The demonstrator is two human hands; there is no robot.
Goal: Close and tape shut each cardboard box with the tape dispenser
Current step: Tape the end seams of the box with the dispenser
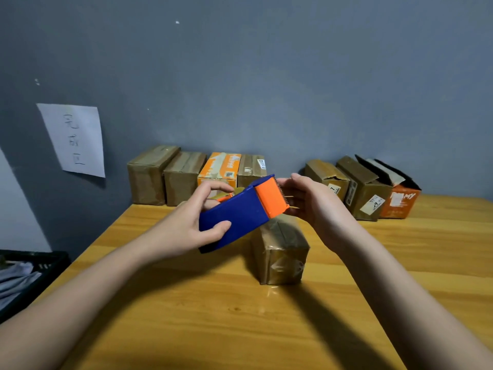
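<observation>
**Hands ready the tape above a half-sealed box**

Left hand (196, 222) grips the blue and orange tape dispenser (241, 210), thumb pressed on its near blue face and fingers curled over the far side, holding it tilted in the air just above the small brown box (280, 252) that sits mid-table. Right hand (306, 201) reaches in at the orange cutter end, its fingers bent toward the toothed blade as if pinching the loose tape end; whether they actually have hold of the tape cannot be told from where I stand, since the palm hides the fingertips. The box below looks closed, with glossy tape already over its near face.

Along the grey wall, four closed boxes (184, 177) stand in a row to the left, under a paper sign (74, 138), and three boxes with flaps up (373, 188) wait to the right on the wooden table (240, 316).

Doing this step well seems to call for drawing out a clean tape end without letting it fold onto itself, keeping fingers off the blade's teeth, then laying the end down past the box's far edge so the strip can run straight along the seam. The dispenser would do best lowered flat to the lid before pulling, with the free hand steadying the light box against sliding
</observation>
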